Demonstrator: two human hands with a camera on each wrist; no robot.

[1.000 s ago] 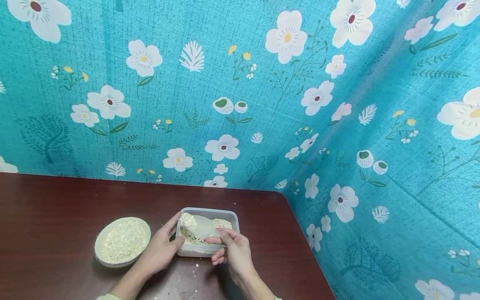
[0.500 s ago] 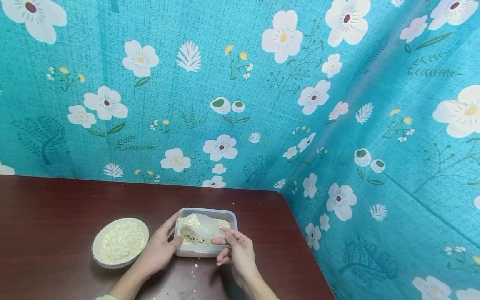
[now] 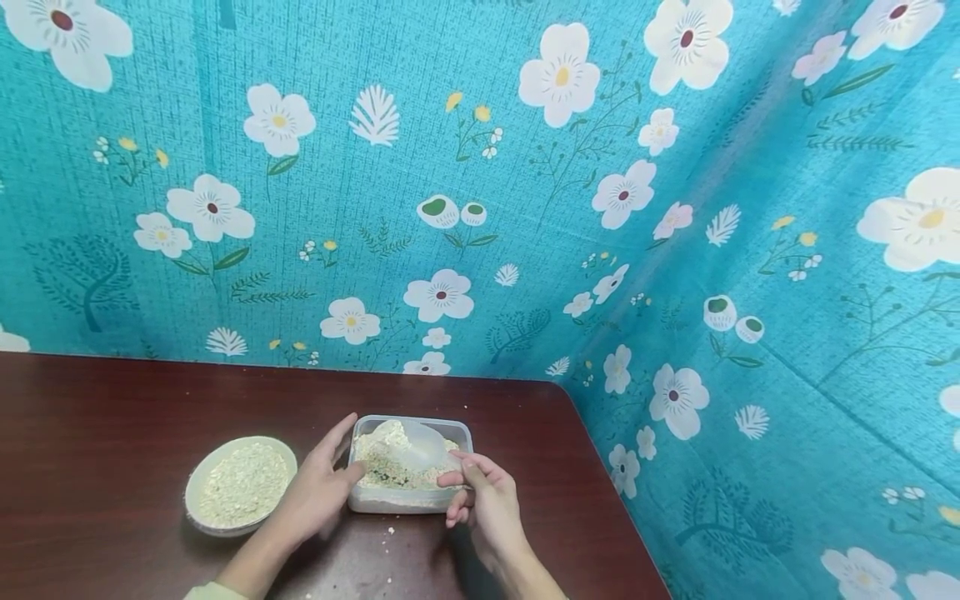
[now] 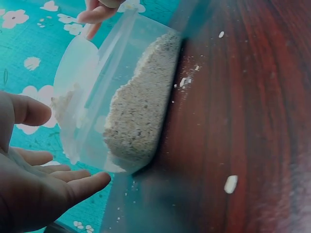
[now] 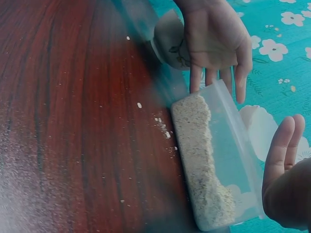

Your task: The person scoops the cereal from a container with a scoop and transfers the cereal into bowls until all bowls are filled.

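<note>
Flakes, pale and dry (image 3: 246,483), lie heaped inside a round white bowl (image 3: 194,487), a dark leafy pattern on its outer wall. To its right on the dark red-brown wood-grain table (image 3: 112,467): a rectangular translucent plastic box (image 3: 397,500), partly filled with a beige grain mix (image 3: 386,475). Mix surface uneven, dark specks showing on top; clear wall visible above the fill line.

Over the box, within its rim as I see it from above, is a translucent white plastic scoop (image 3: 423,446), pale flakes at its left end. Right hand (image 3: 489,504) pinches the scoop's right end between thumb and fingers. Left hand (image 3: 317,492) stands at the box's left end, fingers extended, thumb and fingers spread, holding nothing; whether the thumb touches the rim, I cannot tell. Hands apart, box between them.

Loose white bits (image 4: 231,184) lie scattered on the table in front of the box.
</note>
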